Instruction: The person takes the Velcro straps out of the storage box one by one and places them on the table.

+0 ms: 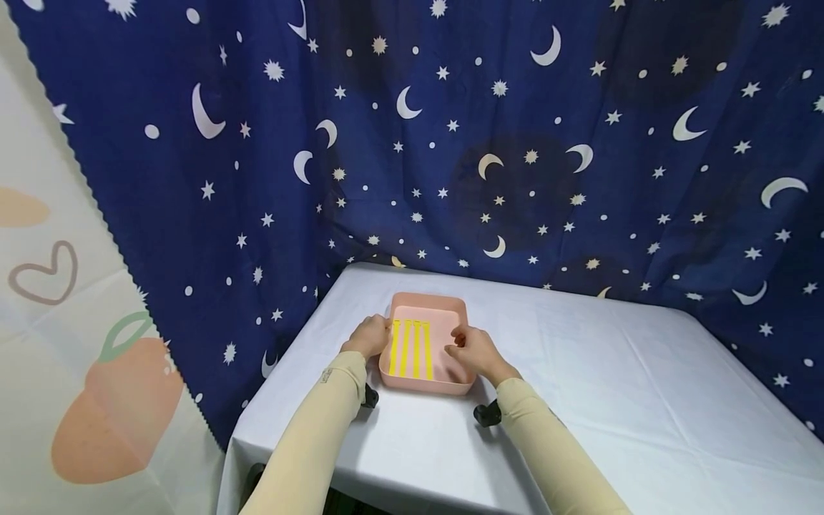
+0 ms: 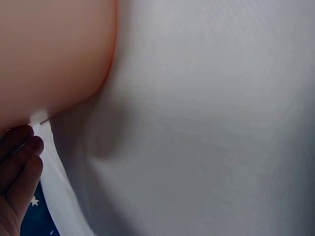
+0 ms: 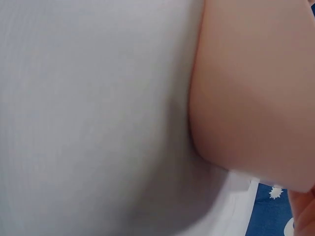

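Note:
A pink rectangular tray (image 1: 425, 302) sits on the white-clothed table (image 1: 611, 372), with several yellow strips (image 1: 412, 349) lying side by side inside it. My left hand (image 1: 370, 336) grips the tray's left rim. My right hand (image 1: 468, 350) holds the right rim, its fingers curled over the edge into the tray. In the left wrist view the tray's wall (image 2: 49, 54) fills the top left, with my fingers (image 2: 17, 162) below it at the cloth's edge. The right wrist view shows the tray's wall (image 3: 256, 98) close up against the white cloth (image 3: 88, 108).
A dark blue curtain (image 1: 489, 143) with moons and stars hangs behind and around the table. A pale curtain with a peach print (image 1: 77, 343) hangs at the left. The table's left edge (image 1: 257, 400) drops close to my left arm.

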`<state>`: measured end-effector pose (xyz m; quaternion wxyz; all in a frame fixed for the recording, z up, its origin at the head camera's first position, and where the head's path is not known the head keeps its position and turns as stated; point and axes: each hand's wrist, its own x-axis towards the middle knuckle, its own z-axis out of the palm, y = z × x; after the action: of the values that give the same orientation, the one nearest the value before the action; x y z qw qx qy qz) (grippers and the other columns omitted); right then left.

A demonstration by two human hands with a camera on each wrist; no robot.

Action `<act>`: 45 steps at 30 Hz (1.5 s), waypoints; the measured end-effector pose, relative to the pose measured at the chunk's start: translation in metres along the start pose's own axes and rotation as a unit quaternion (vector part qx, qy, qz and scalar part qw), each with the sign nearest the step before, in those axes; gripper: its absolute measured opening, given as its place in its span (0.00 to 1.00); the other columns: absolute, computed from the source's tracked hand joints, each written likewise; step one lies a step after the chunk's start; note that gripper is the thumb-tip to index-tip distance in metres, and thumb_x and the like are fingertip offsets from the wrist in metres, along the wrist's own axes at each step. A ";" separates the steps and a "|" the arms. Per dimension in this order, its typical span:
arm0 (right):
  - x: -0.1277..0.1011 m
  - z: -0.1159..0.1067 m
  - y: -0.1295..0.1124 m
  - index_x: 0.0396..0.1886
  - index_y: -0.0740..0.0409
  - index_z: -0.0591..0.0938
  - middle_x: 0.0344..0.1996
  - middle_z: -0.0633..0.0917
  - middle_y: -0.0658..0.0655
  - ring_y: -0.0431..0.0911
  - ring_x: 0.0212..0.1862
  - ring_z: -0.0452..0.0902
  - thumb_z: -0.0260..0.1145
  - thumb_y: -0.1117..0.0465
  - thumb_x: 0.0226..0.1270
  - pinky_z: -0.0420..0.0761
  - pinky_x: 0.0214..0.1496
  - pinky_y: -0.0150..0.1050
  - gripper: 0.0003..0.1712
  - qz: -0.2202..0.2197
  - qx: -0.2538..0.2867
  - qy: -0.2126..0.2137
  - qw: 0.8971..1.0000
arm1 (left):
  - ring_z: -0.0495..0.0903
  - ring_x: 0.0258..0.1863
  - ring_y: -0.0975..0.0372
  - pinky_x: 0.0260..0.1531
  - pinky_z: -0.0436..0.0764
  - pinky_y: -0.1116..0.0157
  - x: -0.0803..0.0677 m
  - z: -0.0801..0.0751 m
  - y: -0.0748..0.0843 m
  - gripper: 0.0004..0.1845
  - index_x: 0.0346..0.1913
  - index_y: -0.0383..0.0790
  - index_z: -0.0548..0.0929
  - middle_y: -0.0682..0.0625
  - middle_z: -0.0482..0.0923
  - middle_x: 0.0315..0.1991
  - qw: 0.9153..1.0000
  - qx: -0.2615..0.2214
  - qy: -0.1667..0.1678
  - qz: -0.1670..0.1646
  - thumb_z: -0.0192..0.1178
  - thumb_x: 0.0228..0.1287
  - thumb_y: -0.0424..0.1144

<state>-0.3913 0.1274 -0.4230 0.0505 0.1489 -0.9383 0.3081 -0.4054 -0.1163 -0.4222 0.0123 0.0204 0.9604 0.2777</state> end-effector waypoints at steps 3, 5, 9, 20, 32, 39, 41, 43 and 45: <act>0.001 0.003 0.000 0.53 0.69 0.81 0.42 0.86 0.61 0.51 0.45 0.81 0.70 0.58 0.63 0.82 0.52 0.49 0.23 0.003 0.003 -0.001 1.000 | 0.75 0.66 0.54 0.65 0.76 0.56 0.002 0.002 0.000 0.21 0.71 0.44 0.73 0.46 0.74 0.69 1.000 -0.002 -0.001 -0.008 0.47 0.80 0.39; 0.001 0.005 0.000 0.53 0.68 0.82 0.42 0.86 0.61 0.51 0.45 0.81 0.70 0.58 0.63 0.82 0.53 0.48 0.23 0.007 0.004 -0.001 1.000 | 0.75 0.66 0.54 0.65 0.76 0.56 0.003 0.002 0.000 0.22 0.71 0.44 0.72 0.46 0.74 0.69 1.000 -0.004 -0.002 -0.011 0.46 0.80 0.39; 0.002 0.006 -0.001 0.53 0.67 0.82 0.42 0.86 0.61 0.51 0.46 0.81 0.70 0.59 0.63 0.82 0.53 0.48 0.22 0.009 0.001 0.001 1.000 | 0.75 0.66 0.54 0.64 0.76 0.55 0.003 0.001 0.001 0.22 0.72 0.44 0.72 0.47 0.74 0.69 1.000 -0.006 -0.003 -0.015 0.46 0.80 0.39; 0.003 0.009 -0.012 0.51 0.68 0.82 0.41 0.85 0.60 0.51 0.43 0.80 0.70 0.59 0.63 0.81 0.52 0.48 0.21 0.013 -0.007 -0.001 1.000 | 0.79 0.59 0.57 0.59 0.79 0.57 0.004 0.000 0.001 0.21 0.70 0.41 0.73 0.45 0.77 0.66 1.000 -0.017 0.001 -0.022 0.46 0.80 0.39; 0.002 0.022 -0.011 0.48 0.67 0.82 0.37 0.84 0.59 0.49 0.39 0.78 0.71 0.59 0.63 0.81 0.47 0.45 0.19 0.022 -0.004 -0.010 1.000 | 0.80 0.59 0.55 0.57 0.80 0.57 -0.004 0.002 0.000 0.21 0.71 0.41 0.73 0.44 0.76 0.67 1.000 -0.009 -0.002 -0.012 0.46 0.80 0.39; 0.006 0.025 -0.012 0.43 0.67 0.85 0.37 0.87 0.60 0.51 0.41 0.81 0.71 0.59 0.63 0.82 0.49 0.47 0.15 0.017 -0.022 0.003 1.000 | 0.80 0.60 0.53 0.58 0.80 0.56 -0.003 0.002 0.001 0.22 0.71 0.40 0.72 0.43 0.76 0.67 1.000 -0.009 0.002 -0.005 0.47 0.79 0.38; 0.007 0.025 -0.013 0.42 0.67 0.85 0.38 0.87 0.60 0.51 0.42 0.82 0.71 0.59 0.63 0.82 0.50 0.48 0.14 0.019 -0.024 0.004 1.000 | 0.79 0.62 0.53 0.60 0.79 0.56 -0.003 0.002 0.001 0.22 0.71 0.41 0.72 0.44 0.75 0.68 1.000 -0.006 0.005 -0.001 0.47 0.79 0.38; 0.008 0.026 -0.014 0.40 0.67 0.86 0.38 0.88 0.61 0.51 0.42 0.82 0.71 0.60 0.62 0.83 0.50 0.48 0.13 0.017 -0.027 0.006 0.999 | 0.78 0.63 0.53 0.62 0.78 0.55 -0.002 0.002 0.001 0.22 0.71 0.41 0.72 0.44 0.75 0.68 1.000 -0.006 0.006 -0.001 0.47 0.79 0.38; 0.008 0.027 -0.014 0.37 0.67 0.86 0.37 0.88 0.60 0.50 0.40 0.82 0.71 0.60 0.62 0.83 0.48 0.47 0.12 0.017 -0.031 0.008 0.999 | 0.77 0.64 0.52 0.63 0.77 0.55 -0.001 0.003 0.000 0.22 0.71 0.42 0.72 0.44 0.74 0.68 1.000 -0.006 0.006 -0.002 0.47 0.80 0.38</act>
<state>-0.3951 0.0987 -0.4356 0.0571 0.1288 -0.9494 0.2809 -0.4044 -0.1146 -0.4243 0.0069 0.0166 0.9588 0.2834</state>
